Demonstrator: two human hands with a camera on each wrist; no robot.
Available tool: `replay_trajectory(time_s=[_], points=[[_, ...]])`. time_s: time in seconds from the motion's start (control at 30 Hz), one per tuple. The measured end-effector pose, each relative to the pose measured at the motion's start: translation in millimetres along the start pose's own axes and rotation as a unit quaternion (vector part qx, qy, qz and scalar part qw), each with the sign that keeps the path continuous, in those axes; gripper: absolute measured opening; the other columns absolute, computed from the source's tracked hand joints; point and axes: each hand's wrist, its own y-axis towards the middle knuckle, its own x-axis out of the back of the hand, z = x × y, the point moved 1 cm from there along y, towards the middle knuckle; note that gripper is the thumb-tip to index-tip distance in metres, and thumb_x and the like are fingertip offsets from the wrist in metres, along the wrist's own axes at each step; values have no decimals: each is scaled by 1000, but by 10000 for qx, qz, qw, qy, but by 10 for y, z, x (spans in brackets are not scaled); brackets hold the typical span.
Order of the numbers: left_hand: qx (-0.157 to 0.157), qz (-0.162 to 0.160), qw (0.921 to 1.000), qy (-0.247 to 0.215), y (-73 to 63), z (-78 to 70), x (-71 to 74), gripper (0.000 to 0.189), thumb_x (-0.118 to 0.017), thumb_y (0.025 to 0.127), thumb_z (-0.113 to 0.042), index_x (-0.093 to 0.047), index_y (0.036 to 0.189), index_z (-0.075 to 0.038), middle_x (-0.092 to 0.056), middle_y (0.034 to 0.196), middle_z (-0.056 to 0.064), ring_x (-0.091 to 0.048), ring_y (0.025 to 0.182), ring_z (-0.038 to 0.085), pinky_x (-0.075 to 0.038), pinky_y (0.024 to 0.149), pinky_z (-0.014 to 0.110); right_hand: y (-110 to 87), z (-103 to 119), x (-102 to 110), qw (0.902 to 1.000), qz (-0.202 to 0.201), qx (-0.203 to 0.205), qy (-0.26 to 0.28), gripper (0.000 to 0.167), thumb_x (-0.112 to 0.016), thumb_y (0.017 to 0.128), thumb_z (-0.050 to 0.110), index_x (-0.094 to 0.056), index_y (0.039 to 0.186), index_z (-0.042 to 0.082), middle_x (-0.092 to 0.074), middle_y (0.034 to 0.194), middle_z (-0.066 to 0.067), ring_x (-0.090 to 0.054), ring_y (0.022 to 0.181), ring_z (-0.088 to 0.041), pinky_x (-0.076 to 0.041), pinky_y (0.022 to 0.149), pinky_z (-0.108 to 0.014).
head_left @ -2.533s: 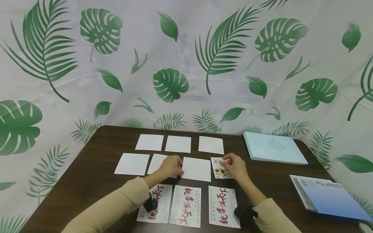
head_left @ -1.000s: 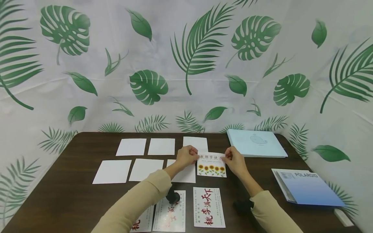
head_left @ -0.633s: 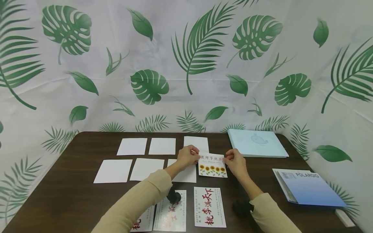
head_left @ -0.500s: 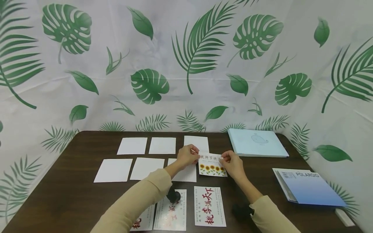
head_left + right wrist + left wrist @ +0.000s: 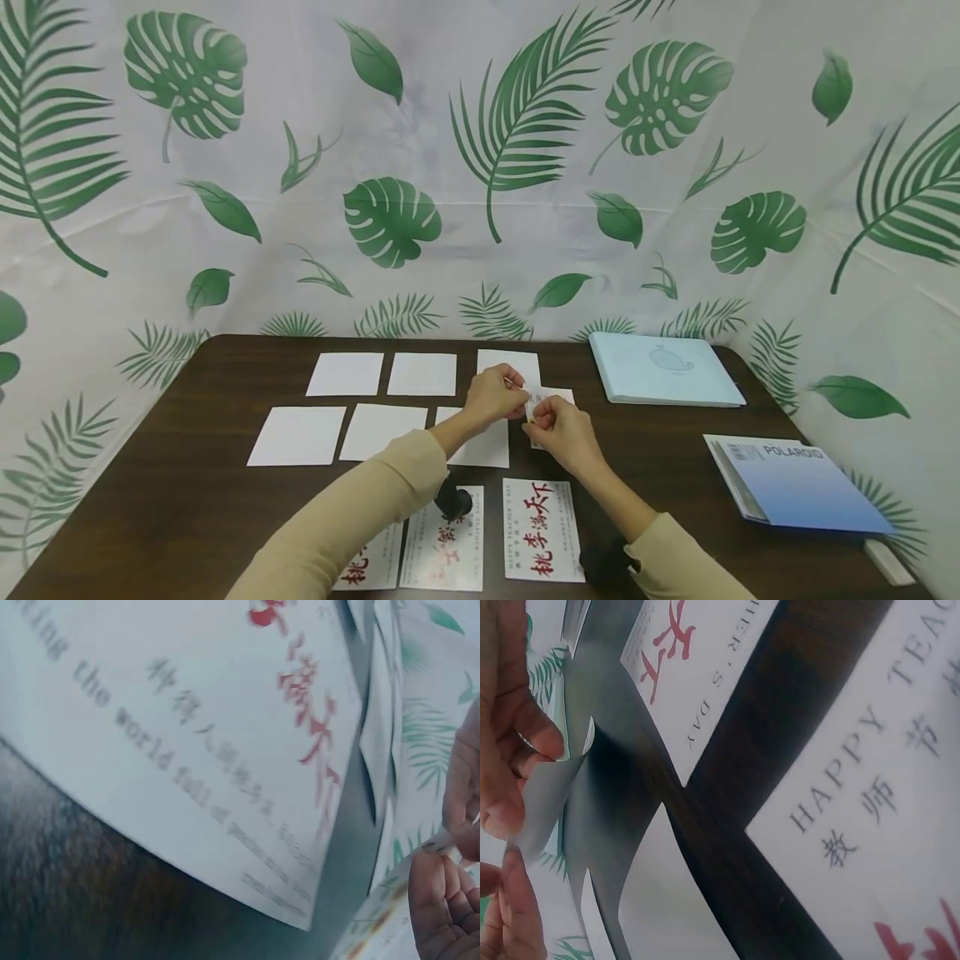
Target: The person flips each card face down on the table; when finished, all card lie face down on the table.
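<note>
Between both hands is a card [image 5: 558, 396] printed with sunflowers and characters; in the head view it is largely covered by fingers. My left hand [image 5: 491, 398] pinches it at its left side. From the right, my right hand [image 5: 567, 435] pinches it with thumb and fingertips, close to the left hand. The card's grey-looking underside [image 5: 551, 802] curves up from the fingers in the left wrist view. In the right wrist view a strip of the sunflower card [image 5: 379, 919] shows below the fingertips. A blank white card [image 5: 480, 443] lies partly under my left forearm.
More blank white cards [image 5: 296, 436] lie in two rows. Nearer are cards with red characters [image 5: 543, 533], one partly behind the left sleeve. A pale blue whale-print album [image 5: 667, 371] and a blue POLAROID album [image 5: 806, 492] lie at the right on the dark table [image 5: 150, 500].
Both hands moved from gripping the sunflower card's opposite edges to close together at its left side; the right hand shifted left across it. Earlier, the left hand was over the blank cards.
</note>
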Motion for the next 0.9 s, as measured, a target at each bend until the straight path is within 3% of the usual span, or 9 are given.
replay_trajectory(time_s=[0.13, 0.3, 0.47, 0.57, 0.73, 0.9], points=[[-97, 199, 9979, -609, -31, -39, -18, 15, -63, 81, 0, -61, 95, 6, -67, 77, 11, -60, 53, 6, -56, 55, 23, -21, 38, 88, 9995, 123, -72, 287, 12, -70, 76, -2, -61, 84, -1, -61, 65, -3, -60, 51, -12, -52, 48, -21], [-83, 456, 9913, -1233, -32, -7, -66, 20, -59, 91, -11, -62, 103, 6, -67, 93, 22, -69, 69, 23, -57, 63, 28, -55, 24, 295, 9998, -130, 98, 124, 11, -66, 77, -3, -62, 87, -2, -60, 65, -4, -58, 50, -8, -51, 47, -19], [47, 433, 9923, -1159, -50, 86, -75, 31, -62, 89, -11, -59, 113, 8, -66, 102, 24, -68, 79, 25, -58, 69, 30, -73, -25, 563, 9954, -866, 401, -105, 10, -63, 78, -5, -62, 88, -3, -62, 68, -8, -55, 50, -2, -49, 47, -16], [126, 364, 9936, -1061, -62, 125, -78, 38, -66, 86, -9, -56, 119, 8, -66, 105, 21, -67, 84, 22, -57, 72, 31, -63, -75, 671, 9929, -1141, 320, 101, 10, -61, 80, -6, -61, 90, -6, -62, 70, -12, -55, 51, -1, -51, 47, -17], [140, 201, 9957, -892, -73, 153, -97, 39, -69, 83, -7, -57, 118, 7, -66, 107, 19, -67, 91, 23, -57, 72, 30, -71, -170, 715, 9934, -941, -178, 629, 15, -60, 85, -3, -59, 99, -8, -61, 78, -15, -57, 56, -4, -55, 54, -22], [36, -25, 9979, -650, -91, 154, -95, 34, -72, 80, -4, -62, 111, 6, -69, 99, 16, -67, 82, 19, -57, 68, 27, -83, -239, 691, 9882, -589, -474, 1332, 19, -59, 88, -2, -55, 105, -11, -59, 82, -16, -57, 60, -7, -56, 58, -22]])
